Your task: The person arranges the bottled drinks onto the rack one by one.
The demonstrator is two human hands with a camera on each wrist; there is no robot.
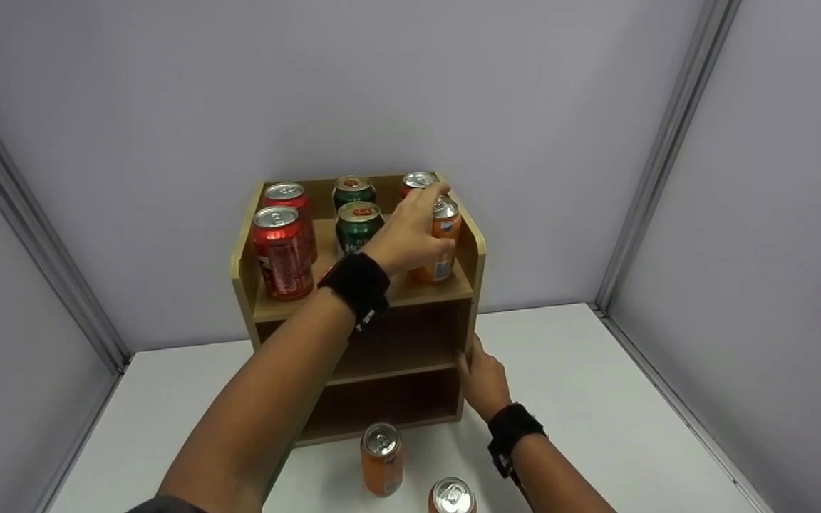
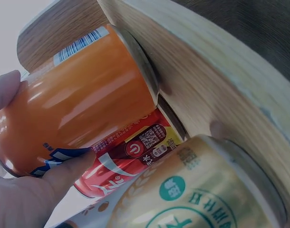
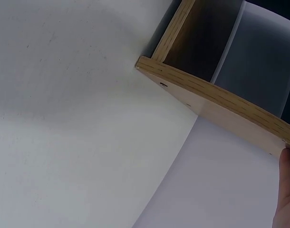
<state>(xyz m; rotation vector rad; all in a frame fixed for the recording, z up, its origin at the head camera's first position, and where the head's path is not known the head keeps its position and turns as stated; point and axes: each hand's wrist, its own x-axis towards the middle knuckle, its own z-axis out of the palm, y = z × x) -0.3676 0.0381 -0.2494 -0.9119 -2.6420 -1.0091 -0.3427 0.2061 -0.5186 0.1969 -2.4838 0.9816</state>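
On the top tier of a small wooden shelf [image 1: 360, 374], my left hand [image 1: 410, 231] grips an orange soda can [image 1: 446, 229] at the right side. In the left wrist view, a finger and thumb lie on opposite sides of this orange can, whose base is close to the wooden board. A red can [image 1: 419, 181] stands behind it, and green cans [image 1: 359, 221] with gold tops are to its left. My right hand [image 1: 487, 381] rests against the shelf's right side panel [image 3: 230, 107], fingers along its outer face and thumb at the front edge.
Two red cans [image 1: 284, 260] stand one behind the other at the top tier's left. On the white table [image 1: 560, 399], two more orange cans [image 1: 382, 467] stand in front of the shelf. Grey walls [image 1: 524, 128] enclose the table.
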